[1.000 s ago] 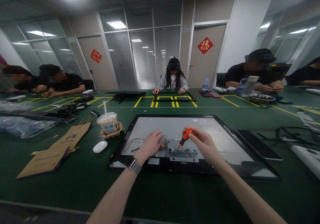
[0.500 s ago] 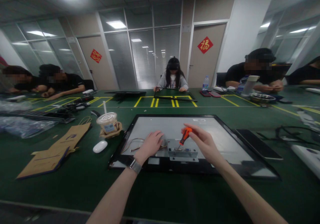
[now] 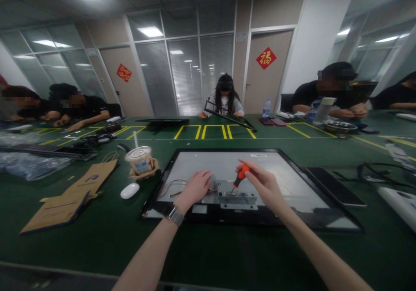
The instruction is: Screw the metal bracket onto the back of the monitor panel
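My right hand [image 3: 264,182] grips the orange and black handle of a screwdriver [image 3: 241,176] between thumb and fingers. Its shaft slants down and left, the tip at a grey metal bracket [image 3: 238,200] near the front edge of a flat display panel [image 3: 195,159]. The exact contact point is too small to make out. My left hand [image 3: 196,187] lies flat, fingers stretched forward, on the panel just left of the bracket. Thin cables [image 3: 175,188] run under or beside it; what its palm covers is hidden. A watch [image 3: 174,214] is on the left wrist.
Left of the panel are a white mouse [image 3: 129,191], a drink cup [image 3: 140,160] in a carton holder and a paper bag [image 3: 68,200]. A phone-like black slab [image 3: 334,187] lies to the right. Across the green table a person [image 3: 225,98] holds a black frame [image 3: 230,117].
The screwdriver handle has turned slightly in my right hand, its tip staying at the bracket. My left hand keeps still. Across the table, the person's black frame has tilted up on one side.
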A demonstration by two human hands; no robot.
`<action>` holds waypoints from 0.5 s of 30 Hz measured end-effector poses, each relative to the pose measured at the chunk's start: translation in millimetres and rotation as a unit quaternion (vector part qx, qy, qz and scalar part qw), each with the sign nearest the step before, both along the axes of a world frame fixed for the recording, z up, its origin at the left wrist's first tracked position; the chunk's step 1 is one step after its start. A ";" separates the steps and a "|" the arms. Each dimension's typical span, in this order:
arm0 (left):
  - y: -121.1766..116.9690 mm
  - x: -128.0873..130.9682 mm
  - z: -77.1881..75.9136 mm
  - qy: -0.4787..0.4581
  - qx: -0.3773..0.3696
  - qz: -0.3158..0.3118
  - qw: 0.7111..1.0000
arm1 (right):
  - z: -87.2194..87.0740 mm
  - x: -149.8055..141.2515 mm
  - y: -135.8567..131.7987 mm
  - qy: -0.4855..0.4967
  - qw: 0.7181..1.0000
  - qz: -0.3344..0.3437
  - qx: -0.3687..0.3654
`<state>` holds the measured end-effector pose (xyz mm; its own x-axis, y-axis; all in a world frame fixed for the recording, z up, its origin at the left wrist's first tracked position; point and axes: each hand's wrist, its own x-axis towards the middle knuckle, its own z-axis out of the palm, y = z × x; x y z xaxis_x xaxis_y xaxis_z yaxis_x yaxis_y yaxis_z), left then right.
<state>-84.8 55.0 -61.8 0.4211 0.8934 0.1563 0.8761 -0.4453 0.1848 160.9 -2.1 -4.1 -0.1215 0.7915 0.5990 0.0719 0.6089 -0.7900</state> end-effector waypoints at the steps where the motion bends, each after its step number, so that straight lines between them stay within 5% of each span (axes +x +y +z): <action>1: 0.1 -0.2 -0.3 0.000 0.000 0.000 1.000 | -0.3 0.0 0.4 0.005 1.000 -0.003 0.000; 15: 0.0 -0.6 -0.5 0.004 0.000 0.000 1.000 | 0.0 -0.4 -0.2 0.022 1.000 0.007 -0.013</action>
